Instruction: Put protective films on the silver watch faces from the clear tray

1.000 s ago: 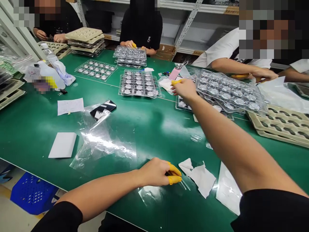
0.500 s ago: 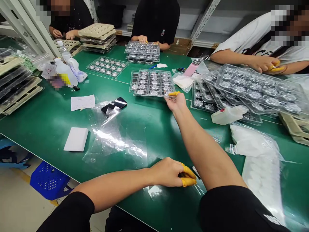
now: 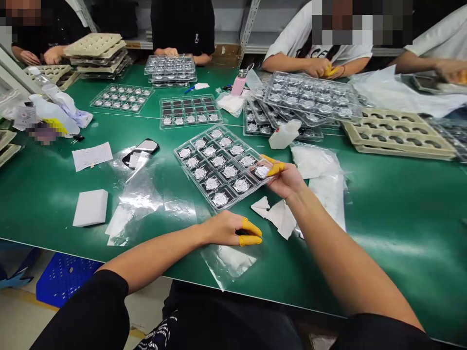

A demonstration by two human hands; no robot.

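My right hand (image 3: 285, 178), with yellow finger cots, grips the near right corner of a clear plastic tray (image 3: 222, 165) filled with round silvery parts. The tray hovers tilted just above the green table (image 3: 394, 204). My left hand (image 3: 229, 229), also in yellow finger cots, rests on the table with its fingertips pinched on the edge of a clear plastic bag (image 3: 229, 260). White paper scraps (image 3: 275, 214) lie between my two hands.
More trays of parts (image 3: 189, 111) (image 3: 310, 97) and beige moulded trays (image 3: 397, 133) cover the far side, where several other people work. A phone (image 3: 140, 148), a white foam block (image 3: 90, 207), loose clear film (image 3: 142, 194), a white bottle (image 3: 284, 134) and paper sheets lie about.
My right hand took the tray from the stack at the table's middle and pulled it toward me. My left hand stayed pinched on the bag near the front edge.
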